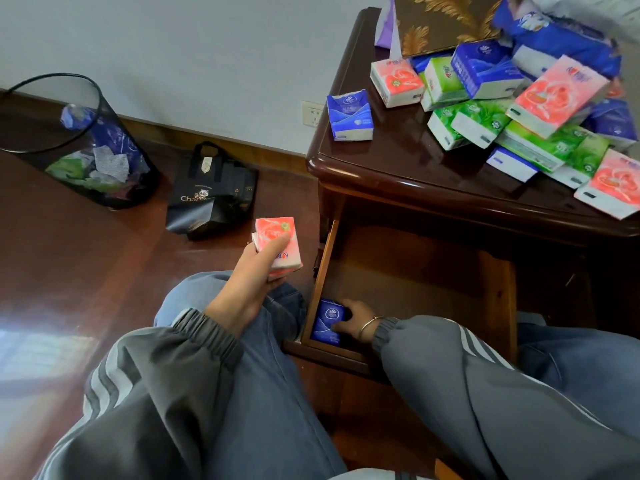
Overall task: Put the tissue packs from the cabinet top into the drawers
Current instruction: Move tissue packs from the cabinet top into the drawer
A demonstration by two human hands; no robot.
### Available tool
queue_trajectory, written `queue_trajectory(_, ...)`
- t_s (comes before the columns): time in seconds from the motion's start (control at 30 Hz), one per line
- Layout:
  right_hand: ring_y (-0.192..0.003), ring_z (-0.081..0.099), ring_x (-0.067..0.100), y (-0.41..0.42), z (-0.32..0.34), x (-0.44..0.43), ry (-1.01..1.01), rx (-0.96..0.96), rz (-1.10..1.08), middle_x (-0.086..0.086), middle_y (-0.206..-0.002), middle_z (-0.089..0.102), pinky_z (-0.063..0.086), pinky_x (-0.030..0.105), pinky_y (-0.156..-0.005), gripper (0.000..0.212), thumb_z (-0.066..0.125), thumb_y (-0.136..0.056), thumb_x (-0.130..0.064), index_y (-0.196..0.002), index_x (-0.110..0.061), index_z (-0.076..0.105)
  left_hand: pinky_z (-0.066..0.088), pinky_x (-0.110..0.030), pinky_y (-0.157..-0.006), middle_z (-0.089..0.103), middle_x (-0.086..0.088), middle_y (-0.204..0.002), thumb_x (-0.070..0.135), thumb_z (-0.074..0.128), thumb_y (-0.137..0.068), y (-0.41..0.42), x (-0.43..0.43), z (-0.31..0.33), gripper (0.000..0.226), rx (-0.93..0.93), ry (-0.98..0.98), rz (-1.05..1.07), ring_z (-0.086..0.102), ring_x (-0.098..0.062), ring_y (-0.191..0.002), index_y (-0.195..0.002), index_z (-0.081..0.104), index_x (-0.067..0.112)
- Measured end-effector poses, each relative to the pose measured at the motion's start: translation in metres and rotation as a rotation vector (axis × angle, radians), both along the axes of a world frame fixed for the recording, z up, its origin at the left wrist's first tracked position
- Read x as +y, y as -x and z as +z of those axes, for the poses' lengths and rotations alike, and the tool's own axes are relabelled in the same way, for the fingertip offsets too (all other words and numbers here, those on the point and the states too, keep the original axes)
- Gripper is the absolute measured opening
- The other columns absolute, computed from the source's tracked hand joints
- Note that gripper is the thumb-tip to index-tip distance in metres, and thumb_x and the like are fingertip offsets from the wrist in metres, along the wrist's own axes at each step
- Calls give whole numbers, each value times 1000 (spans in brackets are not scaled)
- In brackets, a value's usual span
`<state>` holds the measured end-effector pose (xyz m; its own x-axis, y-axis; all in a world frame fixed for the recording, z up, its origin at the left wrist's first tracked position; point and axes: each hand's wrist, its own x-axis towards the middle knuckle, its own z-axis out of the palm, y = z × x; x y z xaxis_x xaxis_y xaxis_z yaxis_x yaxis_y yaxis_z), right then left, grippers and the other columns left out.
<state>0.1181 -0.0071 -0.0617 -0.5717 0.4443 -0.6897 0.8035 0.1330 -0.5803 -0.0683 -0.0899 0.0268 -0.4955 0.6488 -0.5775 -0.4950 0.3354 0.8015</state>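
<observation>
Down inside the open drawer [415,278], the right grip [353,318] is curled round a blue tissue pack [327,320]. Left of it, the left grip [250,275] clamps pink packs [273,233]; beyond both, more packs [474,123] heap on the cabinet top [398,161].

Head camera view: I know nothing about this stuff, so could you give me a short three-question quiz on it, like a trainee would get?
1. True or false: the right hand grips a blue plastic-wrapped tissue pack inside the open brown wooden drawer.
2. Fill in: the left hand holds a pink plastic-wrapped tissue pack ___ the drawer (inside or outside).
3. Where does the heap of mixed tissue packs lie?
A. in the drawer
B. on the glossy dark wooden cabinet top
C. in the left hand
Key: 1 true; 2 outside; 3 B.
</observation>
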Motion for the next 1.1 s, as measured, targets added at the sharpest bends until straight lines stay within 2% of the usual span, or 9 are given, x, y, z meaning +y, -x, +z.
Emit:
queue_trajectory(0.1,-111,58,25,-2,-7,0,-60,-22,30,9,-125,61,46,31,-90,53,70,-81,-28,-128,-13,52,53,-20,-60,71,-2,-103,52,71,-73,0,0,-1,61,1,-5,-16,71,-15,-92,-123,56,20)
queue_trajectory(0.3,-122,50,28,-4,-5,4,-105,-23,63,13,-136,50,41,33,-101,54,54,-92,-37,-138,-10,42,54,-24,-67,72,-3,-105,43,72,-79,-6,5,0,57,4,-30,-133,69,-16,-95,-126,54,17)
queue_trajectory(0.43,-98,60,16,1,37,16,-25,318,-393,13,-121,63,44,22,-82,29,49,-96,-28,-116,-12,61,54,-37,-88,73,-6,-107,46,74,-70,-18,4,6,63,12,-31,-322,69,-20,-101,-121,56,14)
queue_trajectory(0.5,-91,62,7,-1,68,23,141,443,-501,0,-112,67,45,22,-79,21,47,-95,-37,-105,-29,64,54,-37,-90,72,-6,-110,48,75,-67,-28,4,9,69,15,-19,-440,68,-20,-103,-122,55,12)
queue_trajectory(0.6,-105,59,4,-12,102,33,197,474,-365,-14,-113,64,47,24,-86,21,49,-91,-47,-108,-41,61,54,-21,-74,73,0,-104,40,72,-80,-44,5,11,53,62,-2,-630,70,-11,-93,-124,54,17)
queue_trajectory(0.7,-104,56,2,-26,115,39,111,420,-167,-12,-114,61,44,15,-79,32,57,-88,-42,-119,-33,60,52,-19,-78,71,5,-109,37,69,-84,-55,6,18,44,78,-5,-794,68,-10,-100,-124,54,28)
queue_trajectory(0.93,-92,57,-1,-48,110,38,113,279,82,-14,-102,61,48,12,-79,38,70,-80,-34,-116,-29,57,50,-29,-95,65,-1,-119,32,75,-79,-63,4,17,77,102,103,-1062,61,-15,-111,-145,36,22)
queue_trajectory(1.0,-94,59,4,-51,106,39,134,246,97,-11,-102,63,48,17,-83,35,72,-77,-36,-109,-30,59,52,-25,-89,67,1,-116,35,76,-78,-65,5,17,67,87,119,-1116,63,-14,-107,-138,46,24)
queue_trajectory(1.1,-87,58,5,-58,97,47,98,171,52,-13,-95,63,43,18,-74,34,71,-76,-42,-106,-28,63,50,-26,-94,63,2,-122,44,75,-76,-68,7,16,81,119,144,-1032,61,-11,-109,-145,37,23)
